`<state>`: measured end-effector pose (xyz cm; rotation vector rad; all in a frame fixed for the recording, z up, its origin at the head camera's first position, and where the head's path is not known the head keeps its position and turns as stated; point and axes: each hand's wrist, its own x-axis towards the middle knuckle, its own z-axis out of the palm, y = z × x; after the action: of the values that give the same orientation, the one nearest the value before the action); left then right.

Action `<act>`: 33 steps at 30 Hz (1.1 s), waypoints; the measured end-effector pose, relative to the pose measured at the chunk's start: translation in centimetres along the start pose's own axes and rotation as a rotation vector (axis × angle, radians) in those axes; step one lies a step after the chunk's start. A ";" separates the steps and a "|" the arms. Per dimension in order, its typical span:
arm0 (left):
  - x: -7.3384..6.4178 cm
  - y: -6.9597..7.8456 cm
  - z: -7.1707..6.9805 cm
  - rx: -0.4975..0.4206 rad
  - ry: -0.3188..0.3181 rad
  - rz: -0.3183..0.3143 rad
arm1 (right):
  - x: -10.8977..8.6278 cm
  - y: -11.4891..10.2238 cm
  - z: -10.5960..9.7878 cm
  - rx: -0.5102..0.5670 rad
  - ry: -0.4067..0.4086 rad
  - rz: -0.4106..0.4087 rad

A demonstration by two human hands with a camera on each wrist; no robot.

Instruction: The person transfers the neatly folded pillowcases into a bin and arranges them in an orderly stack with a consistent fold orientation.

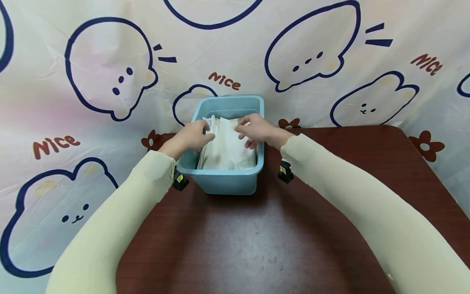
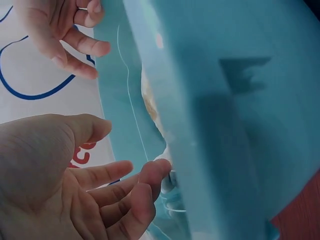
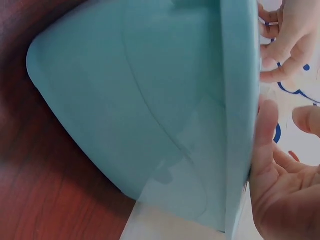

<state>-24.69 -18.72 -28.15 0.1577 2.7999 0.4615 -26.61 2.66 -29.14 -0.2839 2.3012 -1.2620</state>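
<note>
A light blue plastic bin (image 1: pixel 231 183) stands on the table, with folded off-white cloth (image 1: pixel 238 149) inside it. My left hand (image 1: pixel 193 134) is over the bin's left rim, its fingers bent loosely toward the cloth. In the left wrist view, the left hand's fingertips (image 2: pixel 159 170) are right at the rim, and nothing shows between thumb and fingers. Over the right side of the bin hovers my right hand (image 1: pixel 258 130), fingers loosely bent and spread above the cloth. The right wrist view shows this hand (image 3: pixel 285 185) beside the rim, holding nothing visible.
The dark red-brown wooden table (image 1: pixel 238 245) extends in front of the bin and to its right. Close behind the bin hangs a pale sheet (image 1: pixel 235 53) printed with cartoon outlines. A small black device (image 1: pixel 285 171) sits at the right wrist, another (image 1: pixel 180 180) at the left.
</note>
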 end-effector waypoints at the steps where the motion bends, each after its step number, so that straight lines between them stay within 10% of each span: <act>1: 0.0 0.0 0.0 -0.002 0.002 0.004 | -0.1 0.1 0.1 0.001 0.011 -0.016; 17: -0.5 0.2 0.7 -0.049 0.035 0.085 | -1.7 0.9 0.8 0.004 0.117 -0.164; 33: -2.7 1.5 0.8 -0.094 0.040 0.142 | -3.1 2.8 0.1 0.151 0.051 -0.235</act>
<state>-21.80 -17.48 -27.66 0.3311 2.8102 0.6349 -23.80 5.35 -30.50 -0.4852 2.2499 -1.5656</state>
